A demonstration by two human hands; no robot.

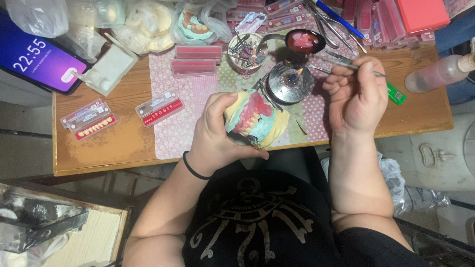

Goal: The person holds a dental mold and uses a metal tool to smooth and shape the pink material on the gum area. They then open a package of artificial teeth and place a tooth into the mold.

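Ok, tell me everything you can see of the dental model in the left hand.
The dental model is a plaster-like cast, pale yellow and mint green, carrying a pink wax-like gum with a row of whitish teeth. It is tilted, teeth facing up toward the camera, held above the table's near edge. The left hand grips it, thumb over the top; the right hand, holding a thin metal tool, is apart from it.

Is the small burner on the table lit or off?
Lit: a small flame shows at the middle of the round metal burner, beside the tool tip.

Two flat cards of false teeth (90,119) (159,107), one small round metal burner (290,82), one green lighter (396,93), one clear plastic bottle (438,72).
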